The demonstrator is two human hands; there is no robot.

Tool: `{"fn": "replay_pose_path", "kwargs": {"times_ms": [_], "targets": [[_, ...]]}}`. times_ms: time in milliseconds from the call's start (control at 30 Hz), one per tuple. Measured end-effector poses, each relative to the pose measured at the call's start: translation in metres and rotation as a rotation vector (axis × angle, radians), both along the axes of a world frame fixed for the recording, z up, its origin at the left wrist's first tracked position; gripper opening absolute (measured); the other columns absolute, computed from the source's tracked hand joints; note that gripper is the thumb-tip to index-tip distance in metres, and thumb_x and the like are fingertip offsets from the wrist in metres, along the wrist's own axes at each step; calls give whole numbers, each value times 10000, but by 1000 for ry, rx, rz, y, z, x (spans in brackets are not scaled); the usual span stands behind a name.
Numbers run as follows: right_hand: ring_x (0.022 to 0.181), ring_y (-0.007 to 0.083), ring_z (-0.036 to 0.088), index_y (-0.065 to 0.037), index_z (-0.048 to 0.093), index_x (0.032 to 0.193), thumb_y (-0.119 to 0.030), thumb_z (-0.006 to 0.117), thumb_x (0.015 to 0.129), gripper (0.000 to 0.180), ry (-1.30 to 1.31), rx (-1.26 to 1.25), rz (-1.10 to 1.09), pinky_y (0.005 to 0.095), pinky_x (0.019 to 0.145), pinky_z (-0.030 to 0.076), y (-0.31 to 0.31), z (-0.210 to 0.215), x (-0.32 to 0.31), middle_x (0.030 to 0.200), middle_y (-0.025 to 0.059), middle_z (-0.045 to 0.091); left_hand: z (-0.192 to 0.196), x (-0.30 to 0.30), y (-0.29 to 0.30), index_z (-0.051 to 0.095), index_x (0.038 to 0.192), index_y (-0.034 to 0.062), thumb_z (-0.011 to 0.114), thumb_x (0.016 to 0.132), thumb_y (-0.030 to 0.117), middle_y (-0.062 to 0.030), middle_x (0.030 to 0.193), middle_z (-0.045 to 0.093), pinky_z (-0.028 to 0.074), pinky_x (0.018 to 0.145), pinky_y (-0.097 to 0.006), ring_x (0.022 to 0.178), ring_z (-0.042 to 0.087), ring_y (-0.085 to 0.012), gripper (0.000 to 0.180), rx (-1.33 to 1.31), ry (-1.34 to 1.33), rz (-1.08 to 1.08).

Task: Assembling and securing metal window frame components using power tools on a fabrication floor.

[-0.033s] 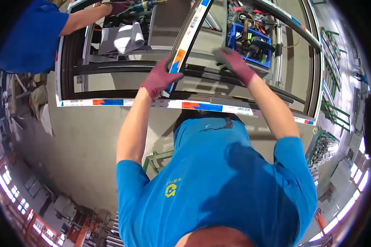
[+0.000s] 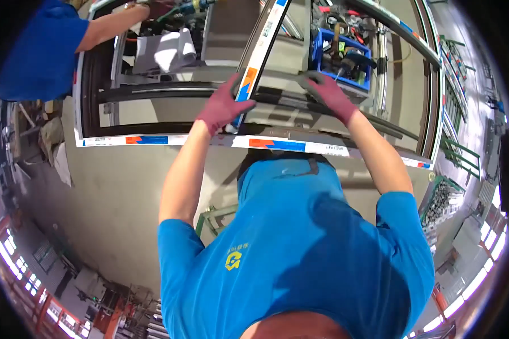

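A person in a blue shirt and dark pink gloves

The person wears a bright blue shirt with short sleeves. A small yellow picture mark sits on the shirt. The left hand wears a dark pink glove. The right hand wears the same kind of glove, with a grey part over the fingers. Both forearms are bare from the sleeves to the gloves.
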State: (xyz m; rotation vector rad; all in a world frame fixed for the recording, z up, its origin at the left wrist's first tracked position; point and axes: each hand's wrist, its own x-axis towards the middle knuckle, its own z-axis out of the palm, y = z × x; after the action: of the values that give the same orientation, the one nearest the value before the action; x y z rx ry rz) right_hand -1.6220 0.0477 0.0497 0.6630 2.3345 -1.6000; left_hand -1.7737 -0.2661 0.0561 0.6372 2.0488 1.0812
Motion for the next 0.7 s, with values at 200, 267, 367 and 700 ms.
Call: {"fn": "replay_pose_path", "kwargs": {"times_ms": [200,267,367,700], "targets": [[1120,390,682,-66,637,1316,-288,743,927,460,-75,640,72,459,965,538,-13,38,152,1214,165,704,-18,22,20,198,1669,44,800,855,516,-333,1610,393,404,1202,-457,1457,461,-462,1117,-167,4,-30],[1140,423,639,-94,624,1348,-315,726,895,514,-138,690,57,491,992,507,-11,20,182,1239,169,694,-35,21,18,207,1664,30,789,865,537,-336,1622,373,383,1217,-462,1477,438,-461,1110,-148,15,-4],[1079,404,663,-92,637,1334,-235,724,865,498,75,795,32,479,921,529,-17,12,193,1197,162,696,-33,-3,19,123,1686,32,673,972,573,-328,1684,247,264,1281,-464,1573,272,-436,1051,16,0,87],[1109,401,652,-113,637,1359,-341,753,849,570,65,826,64,498,947,520,-20,10,184,1227,175,685,-122,13,76,287,1628,2,578,1067,399,-307,1682,250,224,1293,-497,1572,251,-447,746,270,562,-102]]}}
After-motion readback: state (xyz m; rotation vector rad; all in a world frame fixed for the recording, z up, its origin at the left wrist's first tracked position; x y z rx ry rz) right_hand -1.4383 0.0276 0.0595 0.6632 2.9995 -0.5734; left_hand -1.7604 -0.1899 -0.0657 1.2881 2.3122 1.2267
